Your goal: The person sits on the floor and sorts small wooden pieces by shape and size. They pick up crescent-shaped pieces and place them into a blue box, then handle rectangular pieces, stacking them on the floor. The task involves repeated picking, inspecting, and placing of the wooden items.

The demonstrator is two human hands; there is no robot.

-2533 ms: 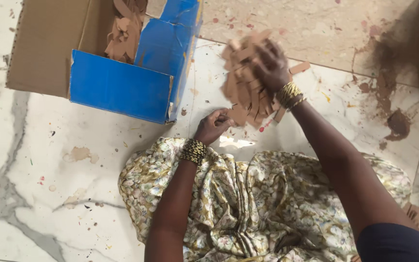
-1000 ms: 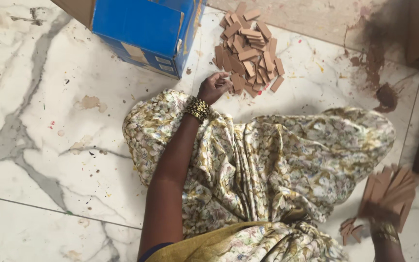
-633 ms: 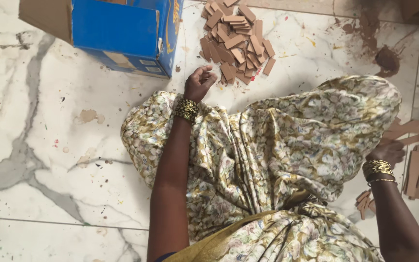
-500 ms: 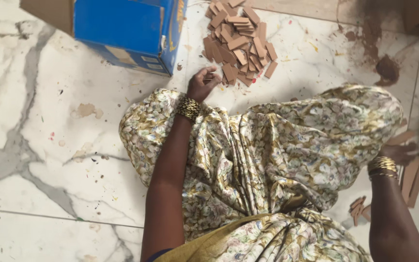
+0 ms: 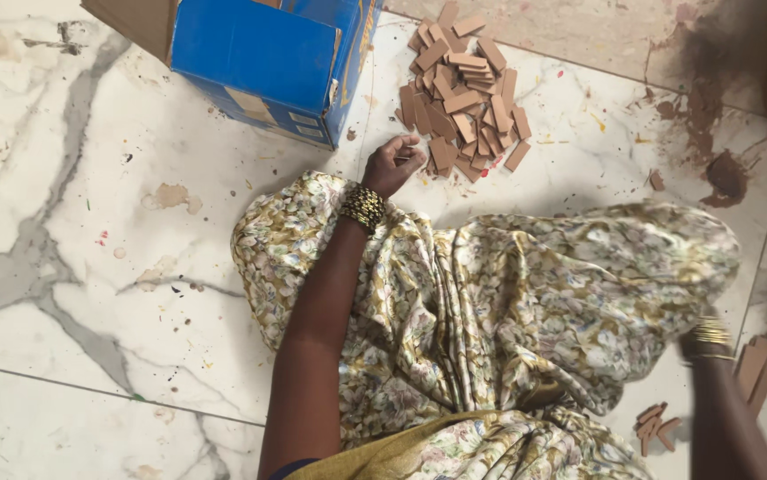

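My left hand (image 5: 394, 164) rests on the marble floor with its fingers curled in and nothing visible in it. It lies just left of a pile of small flat brown pieces (image 5: 462, 93). A gold bangle sits on that wrist. My right hand (image 5: 691, 347) is low on the right, mostly hidden behind the floral cloth (image 5: 526, 302) over my knees; only the bangled wrist and forearm show. Close to it, several longer brown pieces (image 5: 757, 366) lie by the right edge, and a few small ones (image 5: 655, 425) lie lower down.
A blue cardboard box (image 5: 263, 62) stands at the top, left of the pile. The white marble floor (image 5: 72, 222) is speckled with specks and stains. Dark brown powder smears (image 5: 712, 151) mark the upper right, beside a brown board at the edge.
My right hand has left the pile, swung to the right of my knee near the longer pieces, and now sits behind the cloth. My left hand stayed by the pile.
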